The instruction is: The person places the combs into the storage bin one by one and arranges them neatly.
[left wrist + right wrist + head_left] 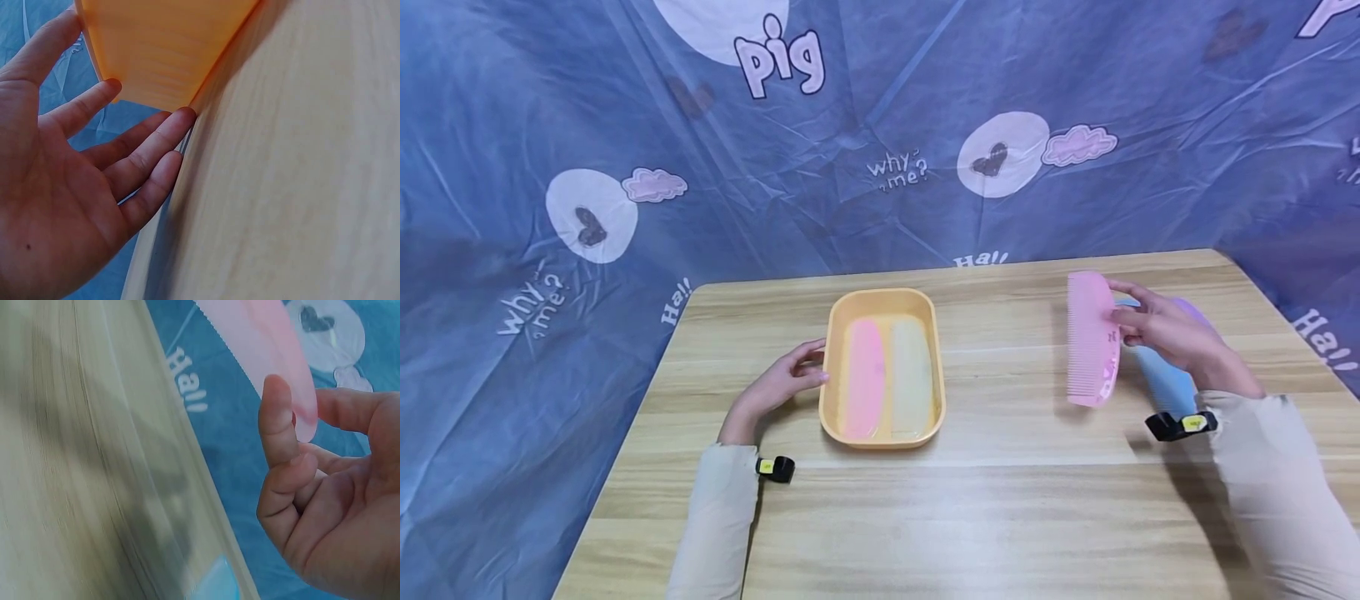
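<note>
1. Right of the tray (880, 293), well apart: the right hand (1172, 335) pinches a pink comb (1094, 342) between thumb and fingers, teeth facing the tray.
2. At the tray's left wall: the left hand (782, 382) touches the outer side with loosely extended fingers, gripping nothing.
3. Inside the tray: a second pink comb (866, 379) and a pale green comb (912, 379) lie side by side; judged complete.
4. Farther right of the tray than the held comb: a blue comb (1167, 379) and a purple item (1195, 312), both partly hidden by the right hand.
5. Progress, by judgement: partway. The held comb is not yet in the tray; the blue comb and purple item seem outstanding.
</note>
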`<state>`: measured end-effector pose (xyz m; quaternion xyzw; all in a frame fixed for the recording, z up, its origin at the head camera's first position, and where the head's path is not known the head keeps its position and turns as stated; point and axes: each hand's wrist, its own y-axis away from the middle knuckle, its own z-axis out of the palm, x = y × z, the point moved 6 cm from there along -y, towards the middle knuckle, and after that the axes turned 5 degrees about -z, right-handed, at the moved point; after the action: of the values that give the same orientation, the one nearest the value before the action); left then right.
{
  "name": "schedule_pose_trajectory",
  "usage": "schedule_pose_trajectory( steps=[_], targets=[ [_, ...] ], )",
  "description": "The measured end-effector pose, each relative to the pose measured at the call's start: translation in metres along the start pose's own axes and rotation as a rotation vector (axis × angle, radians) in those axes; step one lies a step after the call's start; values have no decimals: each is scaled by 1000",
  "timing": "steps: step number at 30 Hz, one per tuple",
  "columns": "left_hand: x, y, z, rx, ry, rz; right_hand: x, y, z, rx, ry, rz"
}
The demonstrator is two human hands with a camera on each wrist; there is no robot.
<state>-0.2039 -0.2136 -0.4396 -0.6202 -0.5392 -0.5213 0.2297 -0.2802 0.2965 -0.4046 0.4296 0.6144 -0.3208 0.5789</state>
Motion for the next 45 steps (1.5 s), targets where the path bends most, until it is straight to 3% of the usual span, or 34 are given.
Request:
schedule_pose_trajectory(
  steps=[8,16,35,45],
  targets=[
    [0,-1,1,-2,1,-10,-9,-5,21,-51,-111,-26],
    [-1,-2,2,-12,8,2,-12,-6,33,-41,-182,-9],
    [0,1,1,-6,5,4,-53,-25,73,-195,-376,-209],
    [0,0,-1,-1,-5,6,-64,-42,103,-217,-400,-192]
  ],
)
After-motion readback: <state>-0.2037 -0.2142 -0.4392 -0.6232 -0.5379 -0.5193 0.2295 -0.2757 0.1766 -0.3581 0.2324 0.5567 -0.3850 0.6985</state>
